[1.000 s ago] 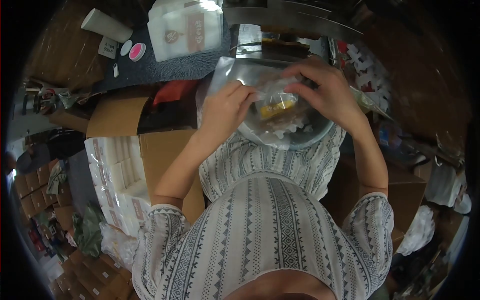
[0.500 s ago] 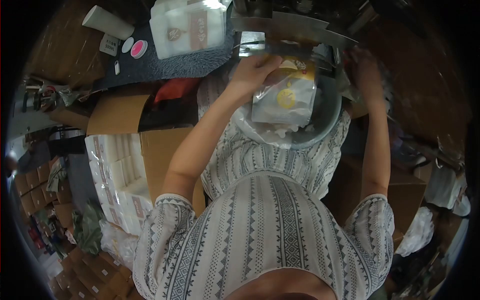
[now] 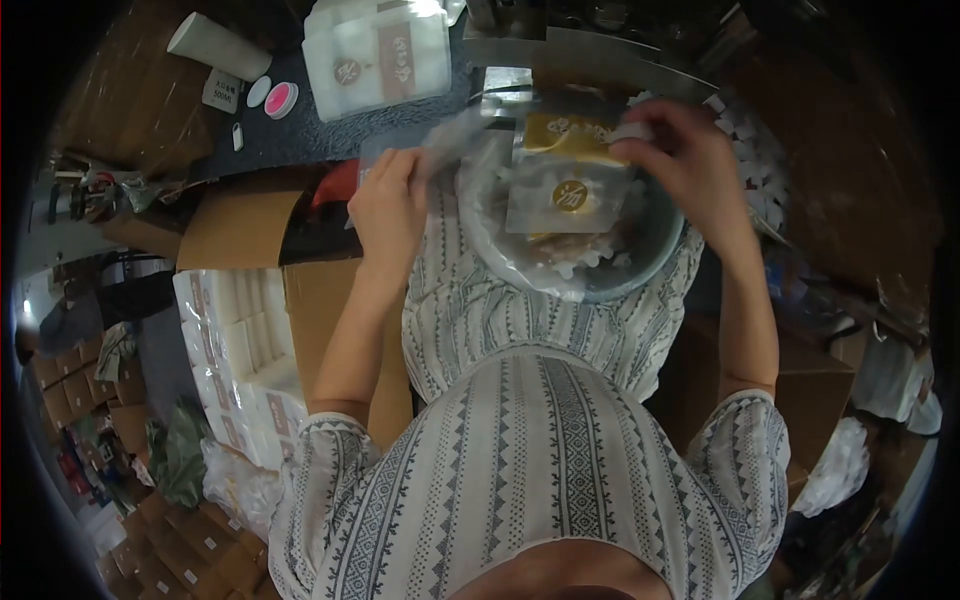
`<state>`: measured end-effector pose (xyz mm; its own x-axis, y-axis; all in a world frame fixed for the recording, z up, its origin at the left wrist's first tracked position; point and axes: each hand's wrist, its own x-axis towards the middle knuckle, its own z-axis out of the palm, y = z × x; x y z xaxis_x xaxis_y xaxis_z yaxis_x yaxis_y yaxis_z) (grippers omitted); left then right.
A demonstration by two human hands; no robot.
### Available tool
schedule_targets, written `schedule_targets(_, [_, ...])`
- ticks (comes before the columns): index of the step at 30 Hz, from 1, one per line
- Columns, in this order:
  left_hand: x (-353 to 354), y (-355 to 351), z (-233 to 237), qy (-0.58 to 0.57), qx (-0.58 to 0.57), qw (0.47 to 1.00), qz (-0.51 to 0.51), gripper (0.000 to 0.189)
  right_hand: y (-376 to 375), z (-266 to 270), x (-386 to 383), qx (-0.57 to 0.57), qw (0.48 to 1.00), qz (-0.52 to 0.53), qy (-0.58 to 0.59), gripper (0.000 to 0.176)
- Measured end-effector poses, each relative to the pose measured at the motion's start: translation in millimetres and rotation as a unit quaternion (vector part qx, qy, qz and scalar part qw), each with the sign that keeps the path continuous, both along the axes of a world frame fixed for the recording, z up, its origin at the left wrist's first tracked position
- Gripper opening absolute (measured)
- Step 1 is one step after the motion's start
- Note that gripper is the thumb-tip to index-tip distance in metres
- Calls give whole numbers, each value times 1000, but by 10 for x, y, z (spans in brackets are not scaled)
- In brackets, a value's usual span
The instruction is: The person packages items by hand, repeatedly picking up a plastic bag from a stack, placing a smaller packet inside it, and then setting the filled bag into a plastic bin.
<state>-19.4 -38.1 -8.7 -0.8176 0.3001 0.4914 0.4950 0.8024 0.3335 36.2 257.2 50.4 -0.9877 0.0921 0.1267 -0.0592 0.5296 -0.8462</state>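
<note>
My left hand (image 3: pixel 392 205) is left of the basin with its fingers closed on a blurred clear plastic bag (image 3: pixel 448 140). Over the basin's upper right, my right hand (image 3: pixel 683 152) pinches a small white piece (image 3: pixel 634 133) beside the gold top of a pouch. That pouch (image 3: pixel 568 190), clear with a round gold print, lies over the grey-blue basin (image 3: pixel 655 262) on my lap. White crumpled pieces (image 3: pixel 582 265) and clear plastic show below it in the basin.
A stack of printed bags (image 3: pixel 378 60) rests on the dark cloth, with a white cup (image 3: pixel 218 47) and an open pink tin (image 3: pixel 281 100) farther left. More white pieces (image 3: pixel 762 185) lie right of my right hand. An open carton (image 3: pixel 330 300) with white packs stands left.
My left hand has moved left off the pouch and now holds clear plastic. My right hand has come in left over the basin with a small white piece. The pouch sits slightly lower.
</note>
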Motion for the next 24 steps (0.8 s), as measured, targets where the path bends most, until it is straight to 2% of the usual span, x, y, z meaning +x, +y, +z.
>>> schedule_targets(2, [165,153,172,36,25,999,-7,7,-270,7,-49,81,987,52,127,26])
schedule_targets(3, [237,204,252,2,47,998,-36,7,-312,21,-53,81,987,53,129,26])
schedule_targets(5, [272,292,271,-28,69,995,-62,7,-358,23,-97,76,985,126,93,28])
schedule_targets(7, [282,386,199,-137,83,975,-151,11,-330,-1,-98,47,990,117,61,27])
schedule_targets(8, [257,451,123,-137,82,976,-150,11,-304,-59,-112,17,994,107,29,26])
schedule_targets(9, [225,542,71,-230,120,949,-179,12,-254,-114,-120,18,994,106,29,26])
schedule_targets(10, [174,637,38,-319,157,911,-207,14,-182,-188,-142,-4,997,60,42,27])
schedule_targets(11, [107,726,37,-318,158,911,-210,14,-104,-224,-142,-27,998,14,54,29])
schedule_targets(12, [32,813,55,-435,226,852,-184,21,-25,-215,-110,-25,998,13,54,29])
schedule_targets(13, [-41,889,49,-543,288,774,-152,29,56,-190,-71,39,998,-19,49,31])
schedule_targets(14, [-117,972,6,-544,288,773,-152,29,132,-164,-30,103,992,-50,43,33])
schedule_targets(15, [-192,1052,-49,-569,363,725,-134,30,194,-123,14,103,992,-51,42,33])
schedule_targets(16, [-237,1098,-71,-590,436,670,-114,31,263,-60,50,172,982,-73,8,32])
schedule_targets(17, [-251,1105,-80,-591,436,669,-113,31,348,-38,84,239,966,-94,-26,32])
schedule_targets(18, [-257,1112,-66,-598,425,672,-102,32,506,-136,62,239,966,-94,-28,32])
schedule_targets(20, [-284,1078,-43,-606,412,674,-90,32,862,-492,-65,408,899,-154,37,29])
schedule_targets(22, [-387,872,8,-476,228,841,-118,45,951,-724,-62,403,905,-132,22,30])
schedule_targets(23, [-575,726,-31,-300,214,926,-84,47,1018,-779,-98,401,910,-109,10,31])
schedule_targets(24, [-746,547,-136,-117,191,974,-45,48,1083,-791,-117,400,910,-108,10,31])
